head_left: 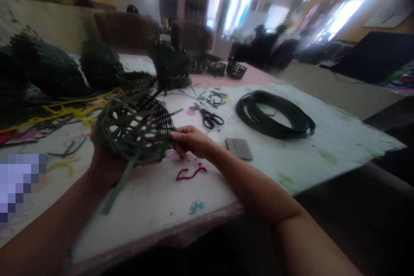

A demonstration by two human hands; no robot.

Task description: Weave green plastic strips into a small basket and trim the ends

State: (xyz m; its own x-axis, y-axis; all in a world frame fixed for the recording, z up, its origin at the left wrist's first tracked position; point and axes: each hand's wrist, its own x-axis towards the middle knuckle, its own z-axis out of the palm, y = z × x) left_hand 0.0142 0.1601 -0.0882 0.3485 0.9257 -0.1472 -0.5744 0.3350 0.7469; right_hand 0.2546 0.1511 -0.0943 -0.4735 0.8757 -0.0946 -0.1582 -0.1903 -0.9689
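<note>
A round dark green woven basket point(155, 112) is held tilted above the table, its opening facing me, with loose strips poking out from its rim. My left hand point(105, 166) is wrapped round its lower left side, the fingers mostly hidden beneath it. At the right rim, my right hand point(189, 140) pinches the end of a green strip or the rim itself; which one I cannot tell. One long strip point(124, 185) hangs from the basket towards the front edge.
Black-handled scissors point(210, 117), a grey square block point(239, 148) and a coil of green strapping point(274, 114) lie to the right. Finished-looking small baskets point(236, 70) stand at the back. Yellow cord point(61, 114) and dark bundles point(48, 64) crowd the left. A red string point(190, 174) lies in front.
</note>
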